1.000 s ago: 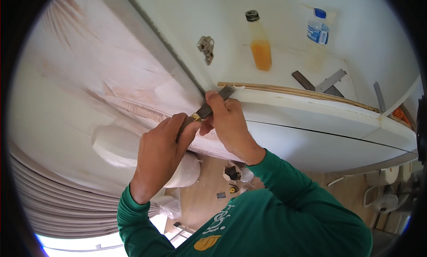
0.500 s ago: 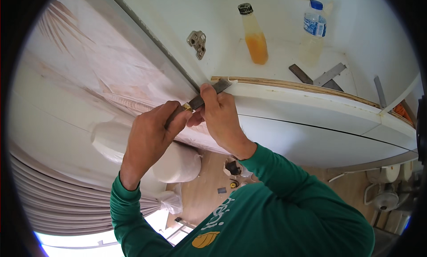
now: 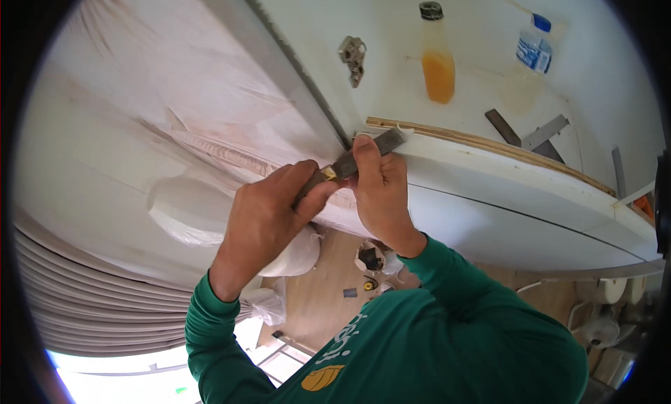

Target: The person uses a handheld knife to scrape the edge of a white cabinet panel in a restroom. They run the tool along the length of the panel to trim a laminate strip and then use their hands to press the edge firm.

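A chisel with a wide grey blade and a brass-coloured collar lies slantwise across the left end of a white panel's plywood edge. My left hand is closed round its handle. Higher up the tool, my right hand pinches the blade, thumb on top and fingers underneath. A thin pale curl shows at the blade's tip. Most of the handle is hidden in my left hand.
Inside the white cabinet are a metal hinge, a bottle of orange liquid, a blue-capped clear bottle and several flat strips. A plastic-wrapped white object is at left. A tape measure lies on the floor.
The whole view has shifted, so the cabinet and its contents sit farther right. Both hands keep their hold on the chisel, whose tip lies slightly farther along the edge.
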Action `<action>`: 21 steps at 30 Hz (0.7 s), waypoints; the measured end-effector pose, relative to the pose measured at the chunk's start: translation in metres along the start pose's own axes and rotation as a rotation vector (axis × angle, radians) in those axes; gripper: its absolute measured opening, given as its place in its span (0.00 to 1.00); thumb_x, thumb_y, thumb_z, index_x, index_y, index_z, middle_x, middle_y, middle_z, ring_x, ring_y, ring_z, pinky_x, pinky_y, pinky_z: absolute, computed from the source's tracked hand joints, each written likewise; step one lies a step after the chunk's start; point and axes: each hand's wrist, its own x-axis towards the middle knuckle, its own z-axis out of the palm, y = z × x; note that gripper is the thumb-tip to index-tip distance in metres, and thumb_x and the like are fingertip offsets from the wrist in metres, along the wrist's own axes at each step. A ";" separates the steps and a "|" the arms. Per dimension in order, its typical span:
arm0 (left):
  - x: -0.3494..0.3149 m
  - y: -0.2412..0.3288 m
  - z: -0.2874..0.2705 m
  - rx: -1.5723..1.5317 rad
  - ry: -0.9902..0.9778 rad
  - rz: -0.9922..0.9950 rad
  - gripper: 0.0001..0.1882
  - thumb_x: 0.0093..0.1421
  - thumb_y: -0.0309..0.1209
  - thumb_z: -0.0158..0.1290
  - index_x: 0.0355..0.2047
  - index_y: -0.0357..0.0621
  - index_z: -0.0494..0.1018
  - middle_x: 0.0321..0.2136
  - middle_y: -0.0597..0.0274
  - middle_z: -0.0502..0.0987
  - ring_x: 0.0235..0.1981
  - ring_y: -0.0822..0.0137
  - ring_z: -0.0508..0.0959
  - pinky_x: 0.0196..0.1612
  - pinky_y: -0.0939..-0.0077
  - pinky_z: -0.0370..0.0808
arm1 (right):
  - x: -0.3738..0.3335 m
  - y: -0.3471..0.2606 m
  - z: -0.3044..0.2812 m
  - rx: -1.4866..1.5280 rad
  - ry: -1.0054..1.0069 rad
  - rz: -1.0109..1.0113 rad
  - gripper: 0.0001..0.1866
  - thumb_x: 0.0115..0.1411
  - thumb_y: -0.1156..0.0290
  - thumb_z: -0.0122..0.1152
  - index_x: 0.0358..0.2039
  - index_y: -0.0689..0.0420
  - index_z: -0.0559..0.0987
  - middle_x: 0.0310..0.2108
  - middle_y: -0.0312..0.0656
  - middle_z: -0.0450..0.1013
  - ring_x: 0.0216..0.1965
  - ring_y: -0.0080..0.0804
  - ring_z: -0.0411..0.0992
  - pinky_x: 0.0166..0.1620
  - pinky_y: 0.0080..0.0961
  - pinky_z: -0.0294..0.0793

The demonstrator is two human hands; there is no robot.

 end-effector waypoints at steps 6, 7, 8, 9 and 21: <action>-0.006 0.014 0.002 0.025 0.013 -0.074 0.15 0.74 0.42 0.64 0.45 0.43 0.79 0.30 0.53 0.83 0.29 0.42 0.82 0.28 0.51 0.76 | 0.003 -0.017 0.000 -0.115 0.005 0.055 0.25 0.82 0.57 0.56 0.27 0.56 0.79 0.23 0.31 0.74 0.25 0.17 0.68 0.28 0.24 0.67; -0.008 0.017 0.006 0.027 0.033 -0.096 0.15 0.74 0.42 0.64 0.44 0.43 0.79 0.30 0.52 0.83 0.29 0.42 0.82 0.28 0.51 0.76 | 0.003 -0.022 0.004 -0.094 0.011 0.073 0.24 0.81 0.57 0.56 0.27 0.57 0.79 0.23 0.32 0.75 0.25 0.18 0.69 0.29 0.24 0.68; -0.008 0.020 0.007 0.029 0.053 -0.116 0.15 0.75 0.43 0.63 0.43 0.43 0.79 0.30 0.52 0.83 0.28 0.42 0.82 0.28 0.50 0.76 | 0.003 -0.026 0.008 -0.074 0.017 0.092 0.24 0.81 0.57 0.56 0.27 0.57 0.79 0.23 0.32 0.75 0.24 0.19 0.70 0.29 0.25 0.70; -0.008 0.023 0.004 0.044 0.043 -0.128 0.15 0.75 0.43 0.63 0.42 0.43 0.78 0.30 0.52 0.83 0.28 0.41 0.82 0.28 0.50 0.76 | 0.004 -0.030 0.010 -0.043 0.016 0.126 0.24 0.81 0.57 0.56 0.27 0.57 0.80 0.23 0.33 0.75 0.25 0.20 0.71 0.30 0.24 0.72; -0.004 0.019 0.005 0.030 -0.005 -0.115 0.14 0.75 0.42 0.63 0.42 0.43 0.78 0.29 0.51 0.83 0.29 0.42 0.82 0.29 0.52 0.76 | 0.003 -0.014 -0.003 -0.165 -0.006 0.046 0.27 0.82 0.57 0.55 0.27 0.61 0.80 0.24 0.34 0.76 0.26 0.19 0.72 0.32 0.24 0.74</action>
